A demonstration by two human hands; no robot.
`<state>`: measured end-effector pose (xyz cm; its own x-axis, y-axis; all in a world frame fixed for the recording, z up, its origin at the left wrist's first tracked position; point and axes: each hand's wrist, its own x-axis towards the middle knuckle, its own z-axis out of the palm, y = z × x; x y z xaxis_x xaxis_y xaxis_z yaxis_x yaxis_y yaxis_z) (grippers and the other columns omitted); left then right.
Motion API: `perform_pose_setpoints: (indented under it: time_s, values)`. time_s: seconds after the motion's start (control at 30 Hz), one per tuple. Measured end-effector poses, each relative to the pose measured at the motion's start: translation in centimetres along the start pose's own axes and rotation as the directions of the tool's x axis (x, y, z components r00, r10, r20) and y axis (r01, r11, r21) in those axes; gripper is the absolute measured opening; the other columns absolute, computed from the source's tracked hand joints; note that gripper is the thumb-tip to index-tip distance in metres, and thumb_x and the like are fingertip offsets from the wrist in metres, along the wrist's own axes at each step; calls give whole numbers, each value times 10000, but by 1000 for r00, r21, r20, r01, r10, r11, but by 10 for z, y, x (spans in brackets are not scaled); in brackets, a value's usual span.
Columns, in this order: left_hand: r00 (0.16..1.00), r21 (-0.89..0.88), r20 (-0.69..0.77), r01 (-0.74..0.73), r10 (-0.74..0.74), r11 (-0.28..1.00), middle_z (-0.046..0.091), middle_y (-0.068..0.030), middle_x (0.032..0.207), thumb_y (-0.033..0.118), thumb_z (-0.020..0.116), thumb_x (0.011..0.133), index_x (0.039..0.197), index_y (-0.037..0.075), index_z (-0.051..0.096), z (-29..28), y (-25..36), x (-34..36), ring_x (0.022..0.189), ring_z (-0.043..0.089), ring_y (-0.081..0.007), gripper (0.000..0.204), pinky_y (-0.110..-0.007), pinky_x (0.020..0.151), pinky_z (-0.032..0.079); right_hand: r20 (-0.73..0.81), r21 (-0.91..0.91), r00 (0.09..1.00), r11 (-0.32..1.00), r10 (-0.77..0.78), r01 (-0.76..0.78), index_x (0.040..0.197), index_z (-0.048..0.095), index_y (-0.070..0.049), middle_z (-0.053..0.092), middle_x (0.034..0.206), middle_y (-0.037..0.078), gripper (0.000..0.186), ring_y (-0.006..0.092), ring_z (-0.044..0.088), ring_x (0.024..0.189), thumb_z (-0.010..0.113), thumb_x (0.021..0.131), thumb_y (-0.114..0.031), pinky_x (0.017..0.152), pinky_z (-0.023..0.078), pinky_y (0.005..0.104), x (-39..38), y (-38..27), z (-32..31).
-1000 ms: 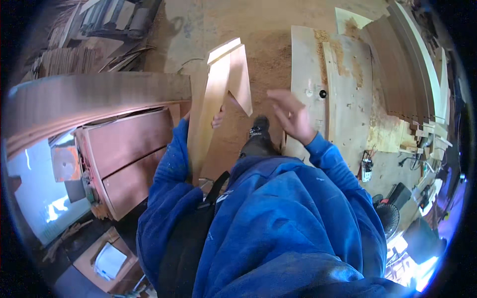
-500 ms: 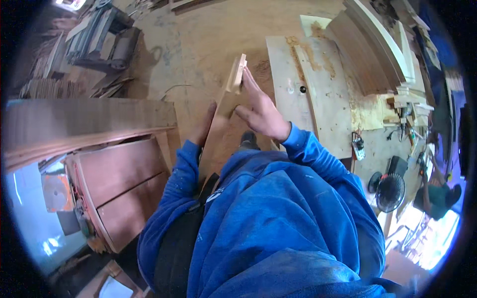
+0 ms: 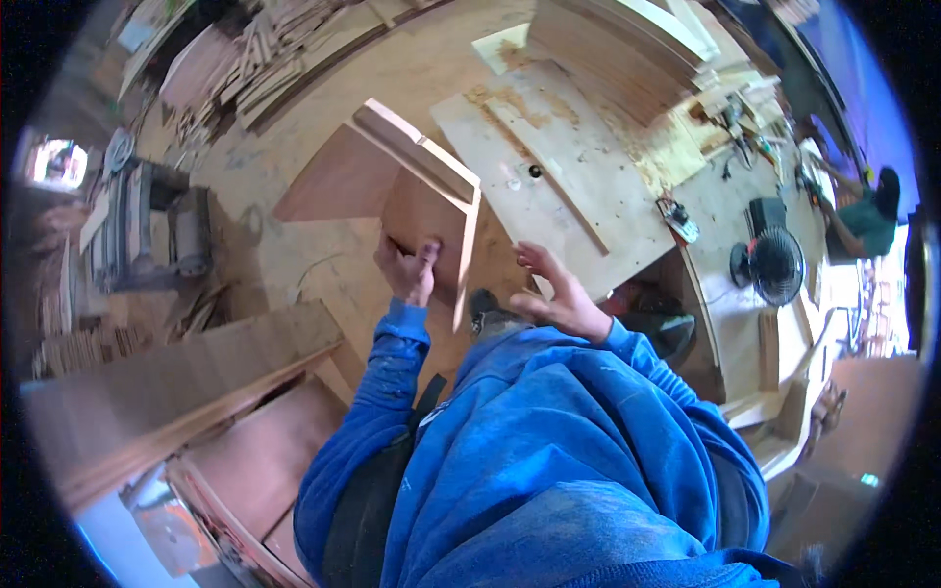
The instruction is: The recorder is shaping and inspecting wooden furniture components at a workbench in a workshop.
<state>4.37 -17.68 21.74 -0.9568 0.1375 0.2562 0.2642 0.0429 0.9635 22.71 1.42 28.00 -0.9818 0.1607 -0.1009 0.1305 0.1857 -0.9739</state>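
An open, angled assembly of thin wooden panels [image 3: 423, 211], with a grooved strip along its upper edge, stands out in front of me. My left hand [image 3: 408, 271] grips its lower part, the thumb lying on the panel's inner face. Some of the left fingers are hidden. To the right, my right hand [image 3: 561, 302] is apart from the wood, its fingers spread and holding nothing. Beside it is a pale workbench [image 3: 637, 220], on which lie a long narrow wooden strip [image 3: 549, 181] and sawdust.
At the bench's far end stand large wooden panels [image 3: 613, 64]. A black fan [image 3: 767, 267] is on the right, and a person in dark clothes [image 3: 863, 225] is beyond it. A grey machine [image 3: 147, 230], a wide plank [image 3: 196, 392] and stacked wood offcuts [image 3: 265, 69] lie leftward.
The wooden assembly has turned from edge-on to show its inner faces and tilted leftward. My right hand has let go and moved right and down. The whole view has turned.
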Motion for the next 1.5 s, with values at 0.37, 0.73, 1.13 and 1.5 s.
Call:
perform_pose_setpoints:
  time_s: [0.37,0.73,1.13,1.5]
  values:
    - [900,-400,431,117,73,909,483,-200,1359,289,569,1003,1409,-32,377,162,103,-110,1267,473,-290,553,-420,1103,352,-666,-404,667,913,-336,57,1325,541,-64,642,1199,187,767,367,635,1081,886,719,-383,917,513,445,-104,12,-90]
    - [199,-293,947,227,250,929,446,-176,1346,224,536,1037,1407,-18,305,342,203,-308,1230,456,-271,499,-396,1093,349,-859,-505,289,796,-423,-335,1383,470,-17,620,1211,232,936,410,635,1105,914,605,-288,922,542,463,-382,119,-198]
    - [-804,-374,547,14,233,927,419,-301,1464,289,650,981,1505,-75,252,488,289,-452,1367,450,-408,752,-423,1116,390,-914,144,-405,904,-34,-401,1496,301,-7,603,1285,236,1077,343,635,1154,909,650,-282,954,535,446,-585,180,-211]
    - [-737,112,660,-94,-145,989,584,-184,1369,300,583,1030,1466,-27,415,489,243,-426,1262,557,-243,570,-367,1076,425,-687,379,-681,925,255,-35,1411,367,79,578,1266,166,907,263,584,1157,860,671,-102,1014,474,352,-670,265,-251]
